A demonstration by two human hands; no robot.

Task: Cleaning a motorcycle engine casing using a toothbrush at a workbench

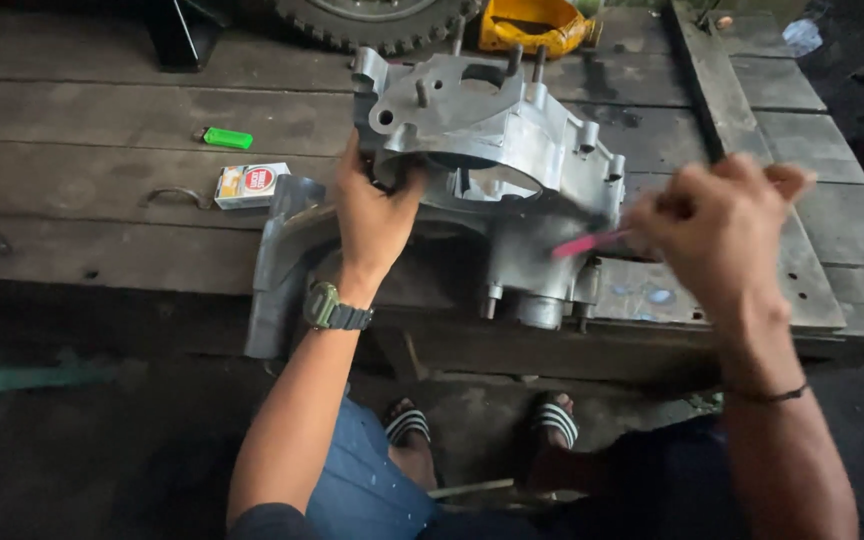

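At frame centre we see a grey metal engine casing (497, 160) propped at the near edge of the wooden tabletop (102, 170). The left hand (372, 215) closes its grip on the casing's left rim. The right hand (722, 230), blurred, at centre right, pinches a slim pink tool (587, 243) whose tip meets the casing's lower right side. At upper left lie a green lighter (226, 138) and a small white-and-red box (251, 185). A tyre (377, 22) and a yellow container (534, 25) sit at the top edge.
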